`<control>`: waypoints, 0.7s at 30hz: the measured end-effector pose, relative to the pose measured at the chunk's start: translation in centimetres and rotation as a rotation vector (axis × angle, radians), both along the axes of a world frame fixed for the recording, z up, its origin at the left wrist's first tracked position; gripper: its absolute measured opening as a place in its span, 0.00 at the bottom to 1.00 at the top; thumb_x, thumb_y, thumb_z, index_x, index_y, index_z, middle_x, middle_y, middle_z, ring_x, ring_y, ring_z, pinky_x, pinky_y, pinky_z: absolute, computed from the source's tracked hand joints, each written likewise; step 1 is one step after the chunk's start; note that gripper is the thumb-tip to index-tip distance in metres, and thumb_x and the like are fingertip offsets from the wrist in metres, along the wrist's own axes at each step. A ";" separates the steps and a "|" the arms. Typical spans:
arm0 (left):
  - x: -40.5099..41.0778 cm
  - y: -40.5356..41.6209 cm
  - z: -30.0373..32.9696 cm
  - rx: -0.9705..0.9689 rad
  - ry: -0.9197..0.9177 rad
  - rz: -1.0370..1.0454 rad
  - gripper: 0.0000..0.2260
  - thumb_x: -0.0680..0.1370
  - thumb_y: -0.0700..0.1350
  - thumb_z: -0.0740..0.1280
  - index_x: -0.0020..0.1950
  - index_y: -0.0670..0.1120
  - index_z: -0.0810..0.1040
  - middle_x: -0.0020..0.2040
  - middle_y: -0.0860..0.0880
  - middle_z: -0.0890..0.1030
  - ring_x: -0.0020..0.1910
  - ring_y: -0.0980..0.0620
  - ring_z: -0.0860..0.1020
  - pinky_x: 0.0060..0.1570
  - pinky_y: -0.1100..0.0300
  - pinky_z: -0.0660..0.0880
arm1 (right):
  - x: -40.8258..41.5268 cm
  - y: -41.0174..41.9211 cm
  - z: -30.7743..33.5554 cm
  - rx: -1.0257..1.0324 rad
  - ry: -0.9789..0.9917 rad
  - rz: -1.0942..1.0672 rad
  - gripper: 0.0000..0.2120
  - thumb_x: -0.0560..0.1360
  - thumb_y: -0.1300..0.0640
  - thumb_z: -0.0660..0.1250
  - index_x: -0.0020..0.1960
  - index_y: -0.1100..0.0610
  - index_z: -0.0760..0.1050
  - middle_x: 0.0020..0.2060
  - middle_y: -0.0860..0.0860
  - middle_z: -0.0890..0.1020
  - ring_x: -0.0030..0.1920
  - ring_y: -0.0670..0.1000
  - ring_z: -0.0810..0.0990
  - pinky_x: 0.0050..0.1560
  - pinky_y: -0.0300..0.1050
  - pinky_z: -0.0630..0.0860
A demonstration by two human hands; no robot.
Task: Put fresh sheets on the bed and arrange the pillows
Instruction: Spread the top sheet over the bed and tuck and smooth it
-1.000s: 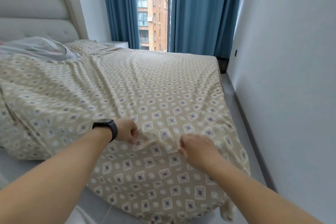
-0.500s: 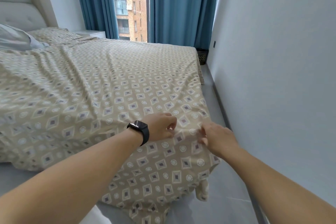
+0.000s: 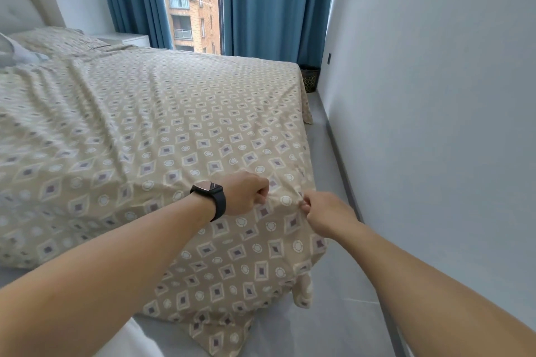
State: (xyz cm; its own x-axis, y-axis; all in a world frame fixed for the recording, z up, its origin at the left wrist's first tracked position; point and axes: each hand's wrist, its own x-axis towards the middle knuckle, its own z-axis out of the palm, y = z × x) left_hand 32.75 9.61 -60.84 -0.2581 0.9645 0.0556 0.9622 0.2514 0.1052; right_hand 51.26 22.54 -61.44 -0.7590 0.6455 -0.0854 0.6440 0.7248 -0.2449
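I am pinching the sheet with my left hand and right hand, side by side at its near corner, and it is stretching long and away from them.

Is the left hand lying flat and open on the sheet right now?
No: the left hand, with the watch on its wrist, has its fingers curled and pinches the patterned sheet near the bed's corner.

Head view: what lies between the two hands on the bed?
In the head view, only a short bunched ridge of the patterned sheet spans between the left hand and right hand; both pinch it.
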 end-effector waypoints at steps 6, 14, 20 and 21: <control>-0.6 0.2 0.5 -0.127 -0.032 0.010 0.11 0.78 0.42 0.62 0.38 0.55 0.68 0.38 0.59 0.75 0.41 0.49 0.77 0.42 0.50 0.76 | 0.9 -0.4 0.7 0.074 -0.081 0.014 0.09 0.83 0.52 0.55 0.48 0.51 0.71 0.43 0.48 0.76 0.42 0.51 0.75 0.38 0.46 0.68; -0.1 -0.4 0.9 -0.104 -0.014 -0.010 0.07 0.79 0.40 0.63 0.44 0.52 0.72 0.36 0.61 0.73 0.41 0.51 0.75 0.33 0.58 0.66 | 0.0 -1.2 -0.2 0.071 -0.197 0.027 0.06 0.81 0.54 0.57 0.48 0.49 0.71 0.46 0.50 0.77 0.47 0.55 0.77 0.45 0.47 0.71; 0.0 -0.5 0.6 -0.062 -0.037 -0.033 0.06 0.80 0.45 0.65 0.44 0.54 0.72 0.43 0.59 0.78 0.46 0.52 0.77 0.35 0.59 0.66 | 1.2 -1.3 -0.4 0.040 -0.122 -0.016 0.13 0.83 0.42 0.56 0.53 0.51 0.71 0.50 0.50 0.80 0.50 0.55 0.79 0.47 0.50 0.74; 0.2 -0.4 0.8 -0.054 -0.044 -0.041 0.06 0.80 0.47 0.66 0.45 0.54 0.73 0.46 0.58 0.79 0.46 0.52 0.76 0.34 0.61 0.64 | 1.3 -1.2 -0.1 0.041 -0.086 -0.021 0.14 0.83 0.41 0.57 0.53 0.50 0.71 0.50 0.49 0.79 0.50 0.55 0.79 0.49 0.51 0.75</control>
